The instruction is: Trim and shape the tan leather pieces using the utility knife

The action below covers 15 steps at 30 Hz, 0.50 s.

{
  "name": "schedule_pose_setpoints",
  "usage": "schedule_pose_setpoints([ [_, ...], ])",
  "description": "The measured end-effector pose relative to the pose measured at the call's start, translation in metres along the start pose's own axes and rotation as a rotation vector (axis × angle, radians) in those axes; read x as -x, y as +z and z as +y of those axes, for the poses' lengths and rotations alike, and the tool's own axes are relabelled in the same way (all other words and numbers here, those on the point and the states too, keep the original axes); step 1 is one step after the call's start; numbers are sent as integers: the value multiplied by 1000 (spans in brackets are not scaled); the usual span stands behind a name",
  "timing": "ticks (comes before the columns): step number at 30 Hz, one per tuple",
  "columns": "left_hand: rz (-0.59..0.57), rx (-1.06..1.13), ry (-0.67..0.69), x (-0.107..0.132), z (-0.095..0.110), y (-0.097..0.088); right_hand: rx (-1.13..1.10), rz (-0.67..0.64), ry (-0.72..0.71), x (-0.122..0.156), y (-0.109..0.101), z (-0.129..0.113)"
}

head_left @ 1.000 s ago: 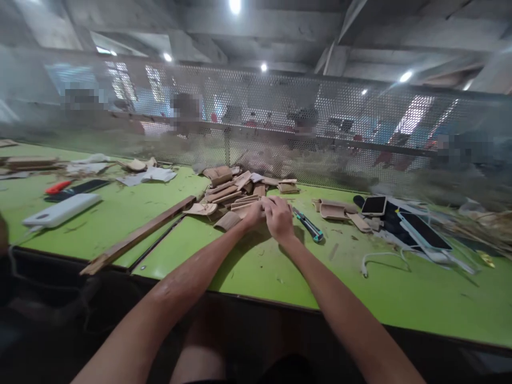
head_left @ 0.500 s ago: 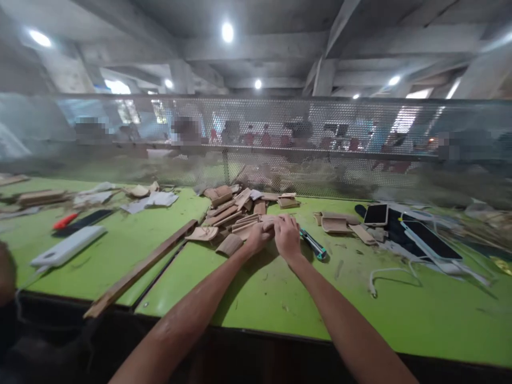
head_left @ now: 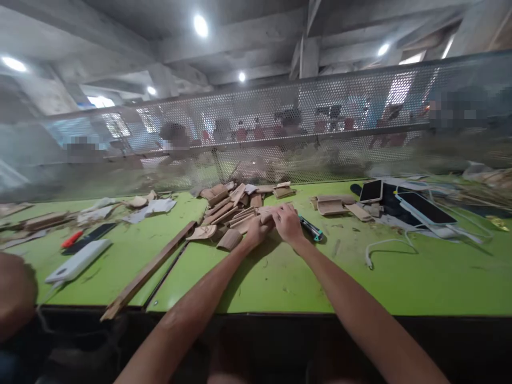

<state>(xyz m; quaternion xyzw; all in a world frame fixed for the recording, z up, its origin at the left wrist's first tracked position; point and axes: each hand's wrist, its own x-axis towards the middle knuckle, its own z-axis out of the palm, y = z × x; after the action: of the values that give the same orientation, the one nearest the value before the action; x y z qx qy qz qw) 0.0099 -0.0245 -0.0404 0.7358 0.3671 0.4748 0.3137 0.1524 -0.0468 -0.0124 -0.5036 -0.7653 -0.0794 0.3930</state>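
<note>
My left hand (head_left: pixel 256 231) is closed on a small brown bamboo piece (head_left: pixel 265 215), which lies mostly hidden behind the fingers. Right beside it, my right hand (head_left: pixel 288 224) curls its fingers over the far end of the same piece. A teal and black utility knife (head_left: pixel 311 228) lies on the green table (head_left: pixel 272 282), just right of my right hand. Beyond my hands and to their left spreads a pile of curved, split bamboo pieces (head_left: pixel 224 212). One short curved piece (head_left: pixel 229 240) rests close to my left wrist.
A long wooden strip (head_left: pixel 152 269) lies along the table seam at left. Further left are a white power bank (head_left: pixel 78 261) and a person's arm (head_left: pixel 16 293). Phones (head_left: pixel 427 207), a white cable (head_left: pixel 388 246) and more bamboo (head_left: pixel 331 206) lie at right. A perforated metal screen (head_left: pixel 256 144) stands behind.
The whole view has tilted, so the screen now slopes up to the right. My two hands stay together on the bamboo piece, with only slight finger movement. More of the person at left shows.
</note>
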Motion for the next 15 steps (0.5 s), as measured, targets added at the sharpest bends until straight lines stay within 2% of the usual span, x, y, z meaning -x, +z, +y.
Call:
schedule_pose_setpoints([
  [3,11,-55,-50,-7,5,-3,-88,-5,-108,0,3,-2],
  [5,-8,-53,-45,-13,9,-5,-83,7,-51,-1,5,0],
  [7,-51,-22,-32,-17,13,-5,-40,11,67,-2,5,6],
  [10,-223,114,-13,-18,16,-7,-10,1,123,-3,2,16],
  [11,-218,134,-20,-17,16,-7,-21,4,94,-3,0,16],
  [15,-63,28,-30,-13,10,-9,-86,34,-57,-2,-2,7],
])
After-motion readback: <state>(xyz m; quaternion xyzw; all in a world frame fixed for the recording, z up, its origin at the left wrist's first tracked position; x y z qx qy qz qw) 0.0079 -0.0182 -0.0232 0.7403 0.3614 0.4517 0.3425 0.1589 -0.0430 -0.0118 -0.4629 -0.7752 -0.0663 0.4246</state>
